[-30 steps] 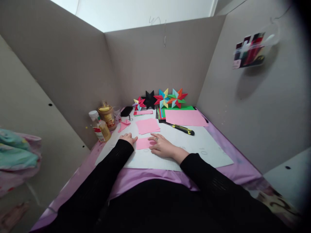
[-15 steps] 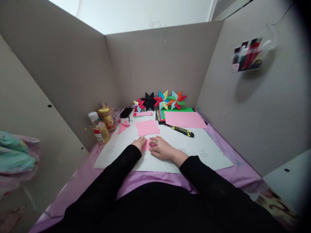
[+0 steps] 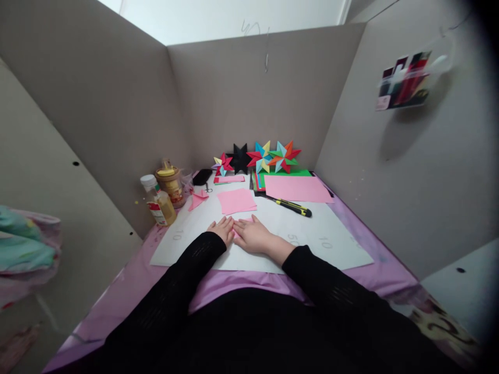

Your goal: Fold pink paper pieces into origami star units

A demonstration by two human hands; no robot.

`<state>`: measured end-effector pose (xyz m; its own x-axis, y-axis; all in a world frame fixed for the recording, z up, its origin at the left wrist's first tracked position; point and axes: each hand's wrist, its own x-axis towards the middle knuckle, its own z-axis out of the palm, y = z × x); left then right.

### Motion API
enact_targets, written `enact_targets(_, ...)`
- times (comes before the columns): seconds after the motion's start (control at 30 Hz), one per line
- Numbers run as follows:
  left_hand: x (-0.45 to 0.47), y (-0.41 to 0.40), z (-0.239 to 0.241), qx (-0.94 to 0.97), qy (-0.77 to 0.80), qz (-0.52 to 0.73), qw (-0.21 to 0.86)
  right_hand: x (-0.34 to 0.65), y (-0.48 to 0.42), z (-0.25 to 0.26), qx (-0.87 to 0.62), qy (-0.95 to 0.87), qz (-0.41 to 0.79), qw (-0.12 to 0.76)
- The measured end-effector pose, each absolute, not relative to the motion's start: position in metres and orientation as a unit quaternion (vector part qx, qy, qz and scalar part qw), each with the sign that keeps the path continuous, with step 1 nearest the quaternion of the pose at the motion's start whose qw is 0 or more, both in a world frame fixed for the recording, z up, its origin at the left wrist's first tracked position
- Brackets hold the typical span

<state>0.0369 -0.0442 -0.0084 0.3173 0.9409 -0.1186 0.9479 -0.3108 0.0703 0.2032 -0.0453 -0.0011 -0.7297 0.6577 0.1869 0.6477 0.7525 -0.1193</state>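
Note:
Both my hands lie side by side on a small pink paper piece (image 3: 236, 228) on the white sheet (image 3: 335, 239). My left hand (image 3: 221, 229) rests flat on the piece's left part, fingers stretched forward. Beside it, my right hand (image 3: 253, 235) presses flat on the right part, and only slivers of pink show between and around the fingers. A stack of pink paper squares (image 3: 236, 201) lies just beyond my fingertips.
A yellow-black utility knife (image 3: 292, 206) lies right of the squares, with a large pink sheet (image 3: 296, 188) over coloured papers behind it. Several folded paper stars (image 3: 268, 156) stand against the back wall. A glue bottle (image 3: 158, 201) and jar (image 3: 170, 185) stand at the left. Cardboard walls enclose the desk.
My left hand slid right onto the small pink piece until it met my right hand. The piece, plainly visible a second ago, is now almost covered.

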Motion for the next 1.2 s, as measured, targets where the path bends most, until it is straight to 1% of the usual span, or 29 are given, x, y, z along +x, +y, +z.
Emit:
enact_targets(0.17,0.037,-0.044,-0.011,0.809,0.584,-0.025,0.059,0.2,-0.038,-0.002,-0.406,-0.908,0.038,0.094)
enact_targets(0.33,0.037,-0.045,-0.009,0.809,0.585,-0.013,0.065,0.234,-0.024,0.002,-0.453,-0.89,0.032,0.044)
enact_targets(0.47,0.035,-0.045,-0.008,0.808,0.585,-0.013,0.066,0.256,-0.016,0.006,-0.466,-0.884,0.016,0.035)
enact_targets(0.53,0.035,-0.045,-0.009,0.809,0.584,-0.01,0.063,0.259,-0.014,0.009,-0.491,-0.869,-0.005,0.06)
enact_targets(0.63,0.034,-0.044,-0.012,0.813,0.579,-0.009,0.06,0.252,-0.015,0.014,-0.519,-0.84,-0.039,0.156)
enact_targets(0.7,0.034,-0.043,-0.013,0.815,0.577,-0.006,0.057,0.243,-0.018,0.016,-0.471,-0.858,-0.037,0.201)
enact_targets(0.73,0.034,-0.042,-0.014,0.815,0.577,-0.002,0.055,0.237,-0.02,0.016,-0.426,-0.881,-0.025,0.203)
enact_targets(0.8,0.031,-0.04,-0.017,0.816,0.575,0.017,0.058,0.224,-0.023,0.012,-0.337,-0.924,0.01,0.181)
enact_targets(0.87,0.024,-0.037,-0.021,0.818,0.567,0.056,0.073,0.214,-0.024,0.003,-0.293,-0.943,0.054,0.151)
enact_targets(1.0,-0.004,-0.026,-0.031,0.812,0.545,0.176,0.115,0.206,-0.025,-0.014,-0.314,-0.937,0.101,0.114)
enact_targets(1.1,-0.023,-0.021,-0.035,0.809,0.523,0.217,0.157,0.209,-0.025,-0.017,-0.317,-0.936,0.098,0.114)
enact_targets(1.2,-0.03,-0.021,-0.033,0.795,0.53,0.243,0.166,0.21,-0.026,-0.014,-0.308,-0.939,0.082,0.13)
